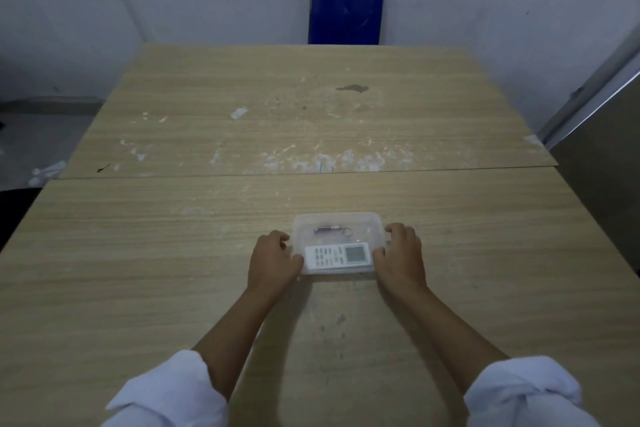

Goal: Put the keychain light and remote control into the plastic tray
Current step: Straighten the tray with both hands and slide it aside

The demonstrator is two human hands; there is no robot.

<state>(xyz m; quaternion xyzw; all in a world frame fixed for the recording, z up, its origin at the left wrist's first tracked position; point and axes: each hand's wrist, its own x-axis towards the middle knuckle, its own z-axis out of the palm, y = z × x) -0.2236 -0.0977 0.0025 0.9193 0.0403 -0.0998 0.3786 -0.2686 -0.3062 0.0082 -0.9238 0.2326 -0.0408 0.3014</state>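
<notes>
A clear plastic tray (337, 217) rests on the wooden table in front of me. Inside it, along the near side, lies a white remote control (337, 255) with its screen to the right. A small dark keychain light (330, 229) with a metal ring lies in the far half of the tray. My left hand (273, 262) grips the tray's left end, fingers curled on its rim. My right hand (401, 255) grips the tray's right end in the same way.
The wooden table (173, 253) is made of two boards with a seam across the middle and has white scuffs and a dark stain farther back. A blue chair (347, 7) stands behind the far edge. A metal-edged panel (595, 135) rises at the right.
</notes>
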